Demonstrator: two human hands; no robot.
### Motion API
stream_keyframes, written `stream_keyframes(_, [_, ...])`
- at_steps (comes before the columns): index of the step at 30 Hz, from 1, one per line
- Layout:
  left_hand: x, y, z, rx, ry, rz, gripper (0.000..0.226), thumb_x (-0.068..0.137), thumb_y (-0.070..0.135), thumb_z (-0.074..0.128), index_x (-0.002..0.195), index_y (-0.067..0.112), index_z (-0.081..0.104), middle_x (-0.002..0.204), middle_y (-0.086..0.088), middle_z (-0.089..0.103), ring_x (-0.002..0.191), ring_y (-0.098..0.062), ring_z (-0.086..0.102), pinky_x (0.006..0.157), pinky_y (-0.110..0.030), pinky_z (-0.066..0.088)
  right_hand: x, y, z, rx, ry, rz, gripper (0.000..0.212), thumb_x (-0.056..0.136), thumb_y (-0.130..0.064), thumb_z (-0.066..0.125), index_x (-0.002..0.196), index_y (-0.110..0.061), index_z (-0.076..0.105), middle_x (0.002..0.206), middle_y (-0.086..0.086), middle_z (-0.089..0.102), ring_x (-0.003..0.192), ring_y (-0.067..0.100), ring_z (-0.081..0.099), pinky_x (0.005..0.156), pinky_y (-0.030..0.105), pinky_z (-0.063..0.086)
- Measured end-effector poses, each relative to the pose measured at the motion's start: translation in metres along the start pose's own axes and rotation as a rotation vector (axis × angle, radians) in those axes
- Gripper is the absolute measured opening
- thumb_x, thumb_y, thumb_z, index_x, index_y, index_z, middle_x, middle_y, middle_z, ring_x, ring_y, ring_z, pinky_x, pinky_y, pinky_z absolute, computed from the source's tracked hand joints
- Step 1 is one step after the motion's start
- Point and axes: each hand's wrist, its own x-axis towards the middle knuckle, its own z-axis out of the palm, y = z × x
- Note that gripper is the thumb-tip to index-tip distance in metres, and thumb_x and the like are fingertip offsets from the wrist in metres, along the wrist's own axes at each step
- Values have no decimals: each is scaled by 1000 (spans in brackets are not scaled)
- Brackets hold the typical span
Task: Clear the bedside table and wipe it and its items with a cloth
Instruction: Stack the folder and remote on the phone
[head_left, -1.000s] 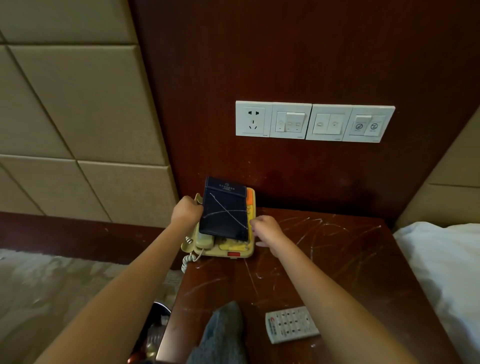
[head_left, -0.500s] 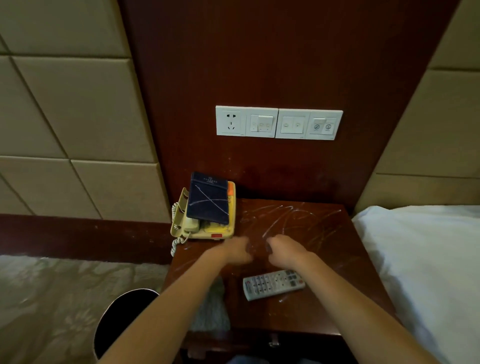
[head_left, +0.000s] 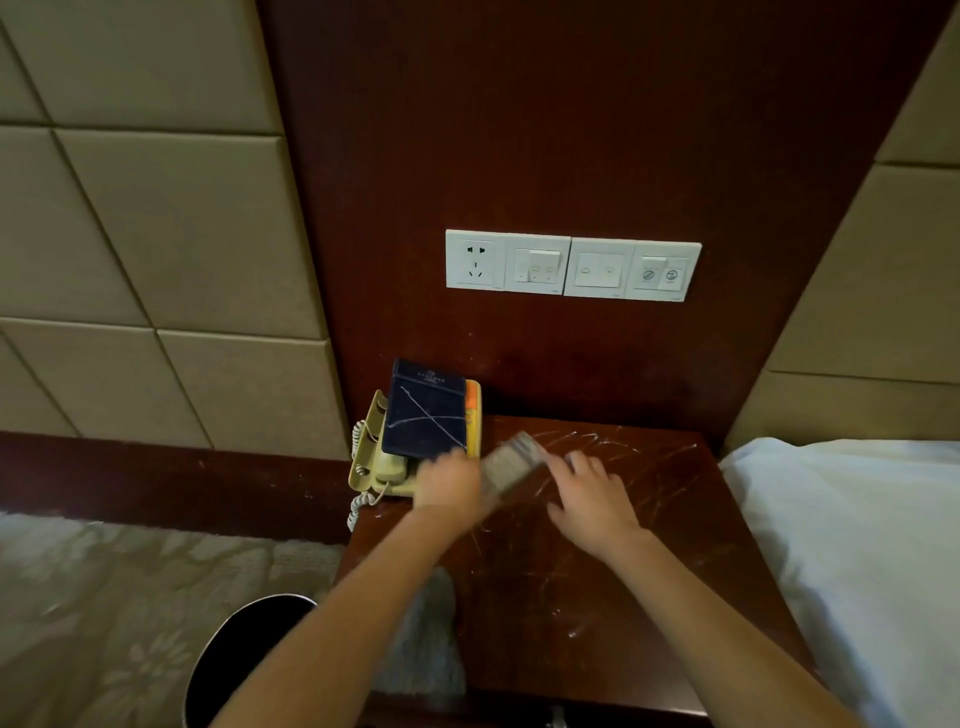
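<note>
The dark wooden bedside table (head_left: 623, 561) carries white scratch-like streaks. A beige telephone (head_left: 375, 467) stands at its back left corner, with a dark blue folder (head_left: 423, 410) lying on top of it. My left hand (head_left: 449, 486) grips the grey remote control (head_left: 514, 462), which is blurred and raised above the table beside the phone. My right hand (head_left: 592, 499) is just right of the remote, fingers apart, holding nothing. A grey cloth (head_left: 426, 639) hangs over the table's front left edge, partly hidden by my left forearm.
A black waste bin (head_left: 234, 660) stands on the patterned carpet left of the table. A white bed (head_left: 857, 545) borders the table on the right. A white socket and switch panel (head_left: 571, 265) sits on the wood wall behind.
Both hands left the phone and folder and came back to the table's front. The remote has left the tabletop and is now in my left hand, moved up toward the phone.
</note>
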Motion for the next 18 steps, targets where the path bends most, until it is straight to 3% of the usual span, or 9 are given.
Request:
stream_keyframes(4, [44, -43, -35, 25, 123, -241, 56, 85, 49, 55, 122, 8, 49, 121, -9, 53, 110, -26, 54, 88, -36, 43, 54, -36, -8, 477, 8, 179, 50, 96, -33, 47, 142, -16, 34, 139, 10, 40, 128, 28, 41, 102, 41, 41])
stream_keyframes(8, [73, -55, -26, 86, 79, -351, 65, 86, 51, 55, 132, 7, 43, 130, -11, 49, 120, -27, 49, 97, -38, 38, 97, -74, -4, 643, -112, 177, 45, 99, -20, 38, 143, -11, 36, 143, 11, 41, 127, 28, 44, 99, 36, 41])
stream_keyframes(12, [84, -51, -7, 174, 102, -318, 68, 88, 52, 53, 136, 7, 38, 135, -11, 44, 125, -27, 43, 100, -40, 34, 126, -87, 0, 652, -317, 232, 54, 96, -5, 34, 149, -9, 23, 149, 13, 34, 127, 29, 44, 97, 37, 43])
stream_keyframes(14, [86, -50, -3, 208, 113, -248, 64, 90, 49, 51, 137, 8, 36, 137, -11, 39, 128, -28, 37, 102, -42, 31, 134, -86, 4, 650, -332, 270, 53, 96, -5, 34, 148, -8, 24, 148, 14, 34, 128, 29, 42, 97, 35, 41])
stream_keyframes(18, [82, -46, 0, 247, 101, -124, 60, 90, 39, 54, 137, 10, 33, 141, -11, 34, 131, -29, 31, 107, -44, 25, 139, -85, 12, 684, -299, 307, 49, 93, -8, 37, 142, -7, 37, 142, 14, 42, 123, 30, 45, 84, 30, 38])
